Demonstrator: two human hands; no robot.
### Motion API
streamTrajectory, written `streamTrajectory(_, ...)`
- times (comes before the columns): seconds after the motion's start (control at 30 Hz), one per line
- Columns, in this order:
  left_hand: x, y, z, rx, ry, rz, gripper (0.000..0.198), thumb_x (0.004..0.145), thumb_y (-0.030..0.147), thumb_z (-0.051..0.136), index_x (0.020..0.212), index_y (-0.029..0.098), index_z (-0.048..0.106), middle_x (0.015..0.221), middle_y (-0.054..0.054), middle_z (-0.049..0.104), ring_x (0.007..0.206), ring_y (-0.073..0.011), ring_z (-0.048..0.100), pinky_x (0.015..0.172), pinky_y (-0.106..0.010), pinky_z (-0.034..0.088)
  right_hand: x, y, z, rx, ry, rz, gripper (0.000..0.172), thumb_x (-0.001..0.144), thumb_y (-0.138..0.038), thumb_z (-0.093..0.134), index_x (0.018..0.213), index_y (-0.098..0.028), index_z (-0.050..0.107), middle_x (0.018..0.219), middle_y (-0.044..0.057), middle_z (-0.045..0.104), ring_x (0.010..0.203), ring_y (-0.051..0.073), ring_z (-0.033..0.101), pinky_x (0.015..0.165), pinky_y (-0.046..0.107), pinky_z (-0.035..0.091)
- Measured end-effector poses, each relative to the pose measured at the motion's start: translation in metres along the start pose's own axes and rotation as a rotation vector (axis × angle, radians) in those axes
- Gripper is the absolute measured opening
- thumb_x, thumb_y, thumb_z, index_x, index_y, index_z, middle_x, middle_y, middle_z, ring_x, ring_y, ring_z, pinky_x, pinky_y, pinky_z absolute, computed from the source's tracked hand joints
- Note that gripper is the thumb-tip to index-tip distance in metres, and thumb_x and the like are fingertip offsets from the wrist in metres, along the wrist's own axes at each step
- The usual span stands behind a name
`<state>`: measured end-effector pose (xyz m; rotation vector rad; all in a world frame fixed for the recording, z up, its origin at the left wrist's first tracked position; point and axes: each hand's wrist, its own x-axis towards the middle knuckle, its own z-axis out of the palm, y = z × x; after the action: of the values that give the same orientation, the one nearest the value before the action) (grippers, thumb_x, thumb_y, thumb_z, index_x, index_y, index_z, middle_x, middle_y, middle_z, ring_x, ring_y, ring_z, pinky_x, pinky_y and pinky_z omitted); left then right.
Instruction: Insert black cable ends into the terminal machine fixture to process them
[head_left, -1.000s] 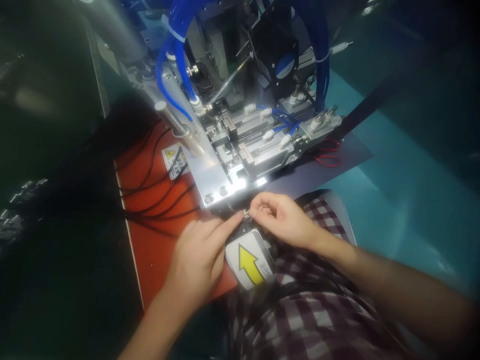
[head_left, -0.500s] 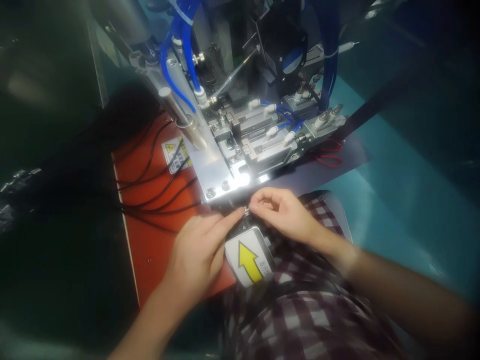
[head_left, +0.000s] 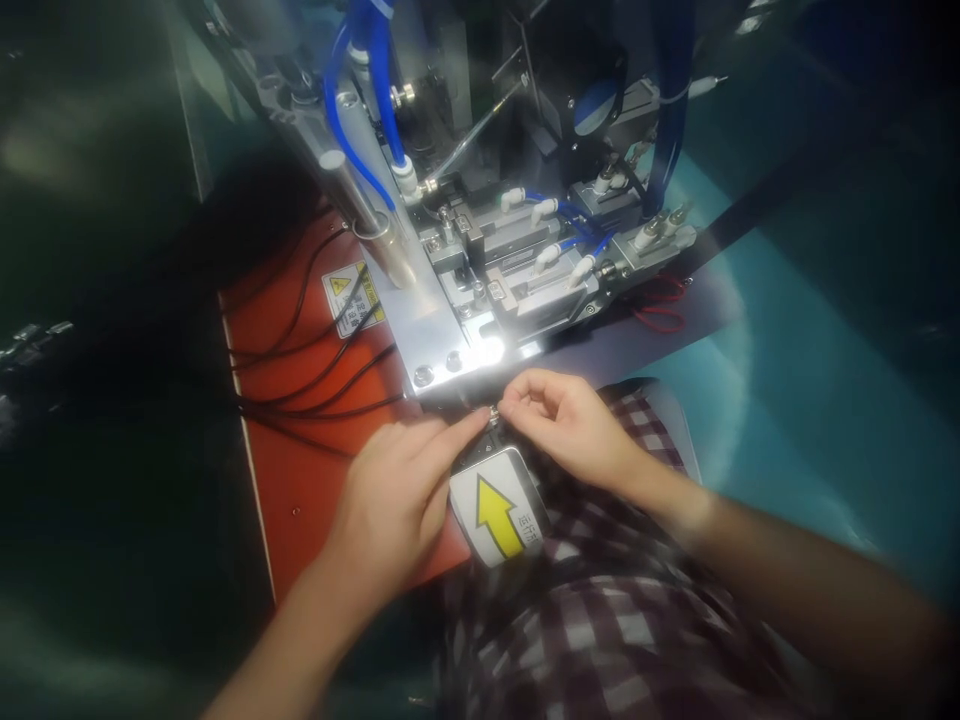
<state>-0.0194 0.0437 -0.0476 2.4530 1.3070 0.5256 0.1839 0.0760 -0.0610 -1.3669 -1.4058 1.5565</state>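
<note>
My left hand reaches in from the lower left, its index finger stretched out to a small shiny metal fixture at the machine's front. The thumb is mostly hidden under that hand. On the other side of the fixture, my right hand has thumb and index finger pinched together. Whatever lies between those fingertips is too small to make out. Just below the fingertips is a white plate with a yellow arrow. Behind both hands stands the machine's bright metal base plate.
Pneumatic cylinders with white fittings and blue tubes rise behind the hands. Black cables cross the orange board on the left, near a warning label. A metal post stands on the base plate.
The view has shifted very slightly. Both hands stay at the small metal fixture in nearly the same pose, with no visible pick-up or release.
</note>
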Motion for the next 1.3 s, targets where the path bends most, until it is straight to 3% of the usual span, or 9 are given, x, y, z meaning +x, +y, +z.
streamTrajectory(0.23,-0.001,-0.001,-0.001,0.0,0.011,0.004,0.038,0.092,0.01,0.043,0.125,0.016,0.06,0.085,-0.005,0.064,0.076,-0.0168,0.053,0.067,-0.029,0.043,-0.001,-0.009,0.001,-0.098,0.012,0.034,0.013,0.081,-0.026,0.059,0.071,-0.017,0.056,0.059,-0.005,0.051,0.052,0.009,0.045,0.049,0.023,0.035)
streamTrajectory(0.37,0.001,-0.001,-0.002,-0.001,0.004,0.002,0.038,0.092,0.01,0.043,0.126,0.017,0.06,0.084,-0.004,0.064,0.075,-0.0167,0.053,0.066,-0.029,0.044,0.0,-0.016,0.0,-0.405,0.074,-0.057,0.013,0.081,-0.018,0.056,0.068,-0.018,0.056,0.059,-0.002,0.057,0.054,0.011,0.05,0.051,0.025,0.037)
streamTrajectory(0.43,0.001,0.0,-0.002,0.003,0.01,0.0,0.038,0.092,0.011,0.043,0.126,0.017,0.06,0.084,-0.004,0.064,0.074,-0.0164,0.053,0.065,-0.028,0.043,0.0,-0.016,-0.002,-0.511,0.044,-0.038,0.015,0.08,-0.016,0.056,0.066,-0.018,0.057,0.06,-0.001,0.059,0.054,0.013,0.052,0.051,0.025,0.037)
streamTrajectory(0.53,0.001,0.0,-0.001,0.015,0.013,0.001,0.037,0.093,0.011,0.042,0.125,0.018,0.06,0.085,-0.004,0.065,0.073,-0.0162,0.053,0.064,-0.028,0.043,-0.002,-0.016,-0.008,-0.387,0.04,-0.003,0.013,0.084,-0.021,0.056,0.073,-0.018,0.061,0.067,0.001,0.064,0.059,0.014,0.056,0.053,0.025,0.04)
streamTrajectory(0.63,0.001,0.0,0.0,0.009,0.023,-0.012,0.035,0.093,0.011,0.044,0.125,0.018,0.058,0.094,-0.004,0.068,0.078,-0.0164,0.057,0.068,-0.028,0.044,-0.007,-0.016,-0.012,-0.282,0.125,-0.071,0.012,0.087,-0.025,0.055,0.08,-0.018,0.061,0.072,0.001,0.064,0.065,0.014,0.058,0.056,0.025,0.043)
streamTrajectory(0.73,0.001,0.001,0.001,-0.001,0.048,-0.042,0.032,0.092,0.013,0.047,0.123,0.017,0.055,0.105,-0.004,0.069,0.083,-0.0162,0.06,0.071,-0.028,0.046,-0.009,-0.015,-0.011,-0.253,0.107,-0.117,0.009,0.087,-0.023,0.057,0.083,-0.018,0.063,0.075,0.002,0.064,0.067,0.014,0.058,0.058,0.025,0.044)
streamTrajectory(0.9,0.0,0.001,0.0,0.028,0.067,-0.054,0.029,0.093,0.015,0.047,0.121,0.019,0.053,0.095,-0.002,0.07,0.076,-0.0152,0.06,0.066,-0.026,0.045,-0.009,-0.014,-0.003,-0.231,0.075,-0.238,0.01,0.086,-0.021,0.06,0.094,-0.018,0.066,0.084,0.003,0.066,0.067,0.013,0.058,0.06,0.025,0.047)
streamTrajectory(1.07,0.0,0.003,0.0,0.035,0.063,-0.057,0.026,0.094,0.016,0.044,0.117,0.019,0.055,0.096,-0.003,0.07,0.076,-0.016,0.061,0.067,-0.028,0.046,-0.008,-0.016,-0.001,-0.328,0.08,-0.342,0.005,0.085,-0.02,0.062,0.081,-0.018,0.065,0.078,0.002,0.062,0.063,0.012,0.054,0.057,0.025,0.043)
streamTrajectory(1.3,0.0,0.001,0.001,0.029,0.056,-0.064,0.021,0.094,0.017,0.046,0.112,0.018,0.057,0.094,-0.003,0.07,0.076,-0.0159,0.06,0.067,-0.028,0.047,-0.004,-0.009,-0.002,-0.32,0.079,-0.25,0.01,0.086,-0.016,0.056,0.078,-0.018,0.063,0.08,0.002,0.065,0.072,0.015,0.058,0.066,0.027,0.043)
